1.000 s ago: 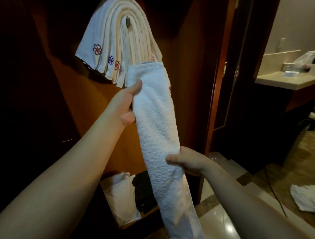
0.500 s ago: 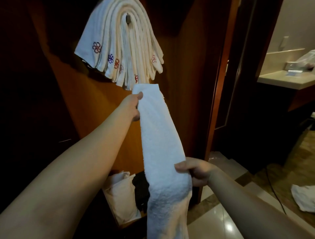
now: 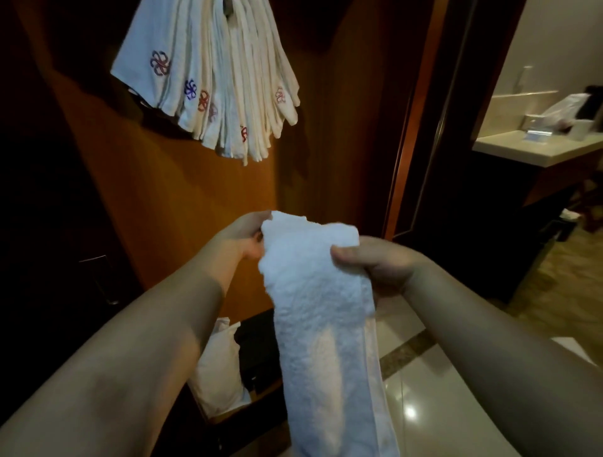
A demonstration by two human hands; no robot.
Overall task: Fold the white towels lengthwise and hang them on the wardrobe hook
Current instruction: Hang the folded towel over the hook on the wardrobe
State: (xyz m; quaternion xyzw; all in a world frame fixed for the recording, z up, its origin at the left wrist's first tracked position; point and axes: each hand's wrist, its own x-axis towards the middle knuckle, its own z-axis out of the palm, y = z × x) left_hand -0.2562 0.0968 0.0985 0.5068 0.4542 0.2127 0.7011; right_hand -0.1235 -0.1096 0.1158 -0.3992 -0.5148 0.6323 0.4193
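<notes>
A long white towel (image 3: pixel 321 313), folded into a narrow strip, hangs down in front of me. My left hand (image 3: pixel 243 236) pinches its top left corner and my right hand (image 3: pixel 380 266) grips its top right edge, both at the same height. Several folded white towels with flower emblems (image 3: pixel 212 81) hang fanned out on the wardrobe hook (image 3: pixel 227 4) above, well clear of the held towel. The hook is mostly hidden by them.
The brown wardrobe panel (image 3: pixel 169 202) stands right behind the hands. A white bag (image 3: pixel 218 368) and a dark object lie on the wardrobe's low shelf. At right a doorway opens to a counter (image 3: pixel 538 151) with items. The tiled floor (image 3: pixel 434 401) is glossy.
My left hand has lowered the towel's top end away from the hanging towels. My right hand has slid up the towel to its top edge, beside the left hand.
</notes>
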